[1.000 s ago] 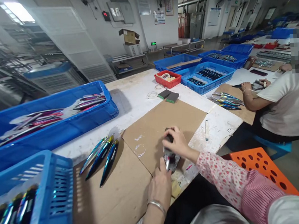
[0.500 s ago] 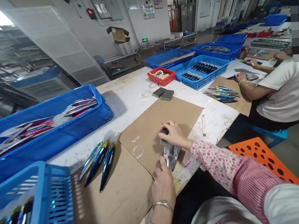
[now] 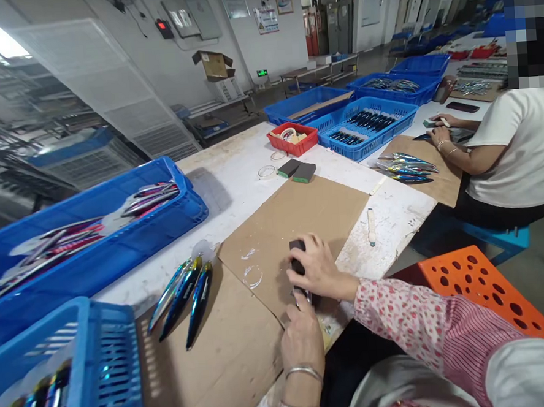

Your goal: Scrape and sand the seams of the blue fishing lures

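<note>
Over cardboard (image 3: pixel 327 206), the right hand (image 3: pixel 319 268), gripping a dark block (image 3: pixel 297 246), has moved nearer the left hand (image 3: pixel 302 343) holding a shiny piece (image 3: pixel 308 297).

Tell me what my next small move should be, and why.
I'd probably slide the dark block in your right hand a little forward, away from your left hand. The two hands are almost touching, and your left fingers steady a shiny piece mostly hidden beneath them, so more room between them seems safer.
</note>
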`<state>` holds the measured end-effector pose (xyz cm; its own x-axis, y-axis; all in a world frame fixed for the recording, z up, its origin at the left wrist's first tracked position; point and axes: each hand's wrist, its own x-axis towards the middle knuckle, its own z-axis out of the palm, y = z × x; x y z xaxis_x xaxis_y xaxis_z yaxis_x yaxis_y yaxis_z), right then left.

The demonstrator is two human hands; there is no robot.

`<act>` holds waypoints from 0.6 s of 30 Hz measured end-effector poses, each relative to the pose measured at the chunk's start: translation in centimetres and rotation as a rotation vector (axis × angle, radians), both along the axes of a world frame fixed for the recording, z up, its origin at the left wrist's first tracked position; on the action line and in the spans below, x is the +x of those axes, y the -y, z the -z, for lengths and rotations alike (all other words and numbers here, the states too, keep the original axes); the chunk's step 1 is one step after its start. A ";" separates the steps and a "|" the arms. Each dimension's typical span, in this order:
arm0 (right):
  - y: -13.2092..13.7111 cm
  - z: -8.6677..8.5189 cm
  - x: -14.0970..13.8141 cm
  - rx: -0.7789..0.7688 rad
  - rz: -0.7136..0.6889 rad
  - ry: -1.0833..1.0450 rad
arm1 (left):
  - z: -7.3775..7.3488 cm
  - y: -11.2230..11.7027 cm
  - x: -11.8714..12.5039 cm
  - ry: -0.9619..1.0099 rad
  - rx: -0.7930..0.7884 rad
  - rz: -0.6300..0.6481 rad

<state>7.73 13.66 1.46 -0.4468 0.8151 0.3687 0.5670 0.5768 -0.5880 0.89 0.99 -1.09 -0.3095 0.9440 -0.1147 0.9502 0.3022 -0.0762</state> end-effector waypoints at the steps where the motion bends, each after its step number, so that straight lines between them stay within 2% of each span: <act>1: -0.3 0.1 0.1 -0.002 0.009 -0.013 | 0.0 0.0 -0.1 0.011 -0.006 -0.001; 6: -5.9 -0.6 1.6 -0.208 0.290 -0.087 | -0.7 0.4 -0.5 0.069 -0.007 0.001; 8: -7.1 -0.9 1.8 -0.267 0.265 -0.181 | -0.8 0.5 -0.7 0.091 0.002 0.001; 10: -6.2 -1.0 1.5 -0.291 0.167 -0.227 | -0.9 0.6 -0.8 0.109 -0.015 0.000; 12: -3.8 -0.7 0.9 -0.282 0.127 -0.205 | -0.9 0.5 -0.8 0.102 -0.036 0.001; 15: 0.2 0.0 -0.2 -0.150 0.088 -0.133 | -0.8 0.3 -0.7 0.049 -0.054 0.006; 18: 1.3 0.3 -0.6 0.000 0.011 -0.079 | -1.1 0.0 -0.5 0.032 -0.065 -0.008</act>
<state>7.14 12.41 1.17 -0.4077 0.8196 0.4025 0.5250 0.5710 -0.6311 0.36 0.96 -0.04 -0.3124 0.9317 -0.1854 0.9499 0.3055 -0.0654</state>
